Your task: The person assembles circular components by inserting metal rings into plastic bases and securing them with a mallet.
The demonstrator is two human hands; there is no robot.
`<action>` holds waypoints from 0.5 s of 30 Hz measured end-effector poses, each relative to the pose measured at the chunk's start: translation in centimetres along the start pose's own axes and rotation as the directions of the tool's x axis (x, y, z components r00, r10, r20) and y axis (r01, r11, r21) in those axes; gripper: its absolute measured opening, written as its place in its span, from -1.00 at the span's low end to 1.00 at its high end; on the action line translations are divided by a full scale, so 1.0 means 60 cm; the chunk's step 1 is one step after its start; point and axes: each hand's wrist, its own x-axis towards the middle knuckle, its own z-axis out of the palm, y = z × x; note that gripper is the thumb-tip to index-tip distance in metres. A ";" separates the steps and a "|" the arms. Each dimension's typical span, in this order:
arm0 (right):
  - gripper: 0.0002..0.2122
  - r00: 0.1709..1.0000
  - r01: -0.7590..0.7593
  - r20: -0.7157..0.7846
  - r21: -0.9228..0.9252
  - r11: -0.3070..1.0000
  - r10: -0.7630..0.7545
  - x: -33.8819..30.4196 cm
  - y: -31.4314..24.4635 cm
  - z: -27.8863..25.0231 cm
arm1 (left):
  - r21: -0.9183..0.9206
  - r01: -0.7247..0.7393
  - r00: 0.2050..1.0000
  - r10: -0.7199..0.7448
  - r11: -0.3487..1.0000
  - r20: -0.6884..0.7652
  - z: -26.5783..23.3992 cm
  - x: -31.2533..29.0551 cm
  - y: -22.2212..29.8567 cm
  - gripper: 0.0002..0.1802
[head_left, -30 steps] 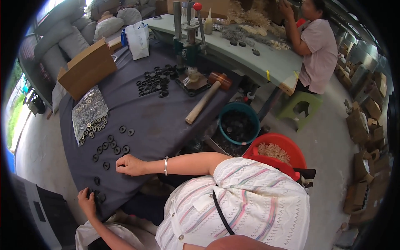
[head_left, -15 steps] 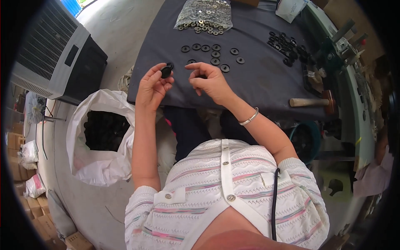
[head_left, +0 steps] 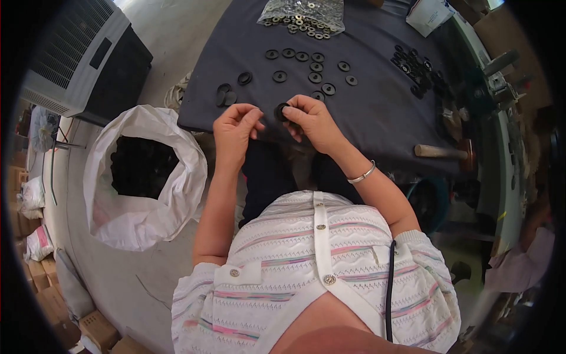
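Observation:
My right hand (head_left: 312,125) pinches a round black disc (head_left: 281,112) upright between thumb and fingers, over the near edge of the table. Close by on its left, my left hand (head_left: 236,133) is closed, thumb against fingertips; whatever it may hold is hidden or too small to name. Just beyond the left hand lies a small group of black discs (head_left: 230,98), with another pair of discs (head_left: 244,78) farther off. In front of both hands, several black discs with raised centres (head_left: 316,77) are spread over the dark cloth, one partly behind my right hand.
A clear bag of metal rings (head_left: 302,16) lies at the table's far side. Black ring parts (head_left: 413,65) are heaped on the right, near a wooden-handled hammer (head_left: 439,151). On the floor at left, a white sack (head_left: 183,177) holds black pieces beside a large air cooler (head_left: 88,53).
My left hand has moved right and nearer, away from the black discs now visible at the table's left. A black disc is now in my right hand, which was free before. The view has shifted slightly.

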 end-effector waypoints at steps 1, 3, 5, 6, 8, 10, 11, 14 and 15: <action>-0.89 0.997 -0.066 -0.016 0.185 0.981 0.070 -0.001 -0.003 -0.001 | 0.209 -0.144 0.973 0.177 0.967 -0.151 -0.014 0.008 -0.003 -0.85; -0.88 0.991 -0.120 -0.002 0.403 0.908 0.131 0.002 0.003 -0.008 | 0.635 -0.269 0.833 0.506 0.724 -0.225 -0.048 0.026 0.006 -0.81; -0.84 0.990 -0.122 -0.002 0.458 0.881 0.139 0.003 -0.001 -0.006 | 0.876 -0.221 0.764 0.635 0.428 -0.117 -0.078 0.043 0.024 -0.70; -0.80 0.990 -0.119 -0.003 0.510 0.852 0.140 0.003 -0.002 -0.003 | 0.878 -0.215 0.763 0.634 0.428 -0.122 -0.085 0.048 0.026 -0.70; -0.73 0.990 -0.126 0.019 0.523 0.843 0.136 0.008 0.001 -0.003 | 0.945 -0.142 0.872 0.490 0.294 -0.021 -0.096 0.065 0.028 -0.70; -0.79 0.985 -0.156 0.028 0.570 0.807 0.171 0.010 0.007 0.001 | 0.963 -0.180 0.854 0.517 0.201 0.051 -0.121 0.084 0.016 -0.71; -0.79 0.984 -0.159 0.028 0.570 0.806 0.175 0.011 0.008 0.003 | 0.958 -0.210 0.839 0.538 0.193 0.075 -0.132 0.090 0.013 -0.73; -0.86 0.983 -0.171 0.046 0.578 0.798 0.178 0.021 0.009 0.010 | 0.904 -0.147 0.876 0.477 0.401 -0.070 -0.145 0.101 0.012 -0.77; -0.88 0.983 -0.170 0.039 0.549 0.818 0.179 0.026 0.011 0.010 | 0.807 -0.038 0.905 0.363 0.590 -0.223 -0.145 0.103 0.014 -0.79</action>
